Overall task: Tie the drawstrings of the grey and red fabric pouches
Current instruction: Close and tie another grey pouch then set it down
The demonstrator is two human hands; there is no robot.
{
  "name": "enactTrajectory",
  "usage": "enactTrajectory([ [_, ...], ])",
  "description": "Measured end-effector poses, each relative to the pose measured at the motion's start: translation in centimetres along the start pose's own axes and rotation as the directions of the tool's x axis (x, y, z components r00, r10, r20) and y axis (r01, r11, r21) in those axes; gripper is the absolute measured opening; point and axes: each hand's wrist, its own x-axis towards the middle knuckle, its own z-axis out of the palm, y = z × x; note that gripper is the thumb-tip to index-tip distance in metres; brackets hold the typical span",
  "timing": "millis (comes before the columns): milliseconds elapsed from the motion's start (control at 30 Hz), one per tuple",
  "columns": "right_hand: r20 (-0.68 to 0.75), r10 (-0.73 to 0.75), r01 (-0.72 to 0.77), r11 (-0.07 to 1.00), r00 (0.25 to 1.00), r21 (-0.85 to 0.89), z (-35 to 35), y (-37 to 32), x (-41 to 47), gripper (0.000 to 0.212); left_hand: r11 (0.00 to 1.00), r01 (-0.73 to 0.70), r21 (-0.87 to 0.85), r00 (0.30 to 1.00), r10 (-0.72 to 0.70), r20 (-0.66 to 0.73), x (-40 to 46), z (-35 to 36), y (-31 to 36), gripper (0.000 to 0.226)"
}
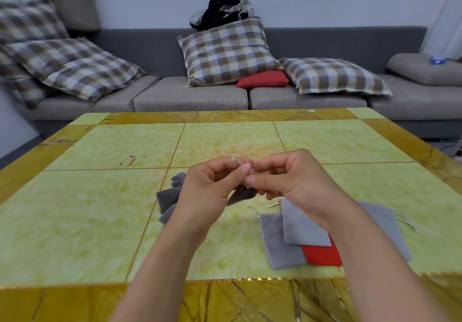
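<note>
**Glossy green-and-gold tabletop, pouches in progress**

Polished marble-look table (100, 209), square green panels, amber border. Flat grey pouches (280, 241) overlapping one red pouch (322, 255) near right. Mid-table, left hand (212, 186) and right hand (287, 181) both pinching thin white drawstring (243, 169), dark grey pouch (241, 194) dangling beneath. Cinched grey pouches (168, 199) left. Beyond, plaid cushions (230, 51) on grey sofa (190, 96).

grey sofa (190, 96) beyond the green-and-gold tabletop (100, 196) | plaid cushions (228, 51) on its seat | red cushion (262, 79) beside them | dark clothes (222, 11) on its backrest
</note>
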Motion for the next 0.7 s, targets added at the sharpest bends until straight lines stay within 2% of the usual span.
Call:
enactTrajectory([
  [133, 0.025, -0.077, 0.079, 0.99, 0.997, -0.12, -0.4, -0.3, -0.1, 0.011, 0.997, -0.058, 0.056, 0.998, 0.059, -0.006, 0.0, -0.1, 0.2, 0.007],
  [267, 0.008, -0.131, 0.13, 0.965, 0.991, -0.228, -0.3, 0.0, 0.0, 0.017, 0.986, -0.118, 0.122, 0.991, 0.124, -0.048, 0.0, 0.0, 0.2, 0.012],
  [433, -0.082, -0.215, 0.181, 0.935, 0.973, -0.304, 0.6, 0.4, 0.3, 0.008, 0.945, -0.222, 0.24, 0.968, 0.243, -0.062, 0.0, 0.2, 0.2, 0.013],
  [500, -0.11, -0.256, 0.203, 0.913, 0.96, -0.354, 1.4, 0.4, 0.4, 0.018, 0.937, -0.254, 0.241, 0.958, 0.277, -0.069, -0.2, 0.6, 0.3, 0.014],
  [567, -0.112, -0.28, 0.232, 0.918, 0.953, -0.321, 2.0, 0.3, 0.4, 0.028, 0.929, -0.282, 0.24, 0.946, 0.311, -0.094, -0.1, 0.8, 0.3, 0.017],
  [700, -0.137, -0.221, 0.223, 0.975, 0.965, -0.004, 2.4, -0.4, 0.2, 0.029, 0.92, -0.313, 0.235, 0.925, 0.351, -0.142, 0.0, 0.5, 0.5, 0.019],
])
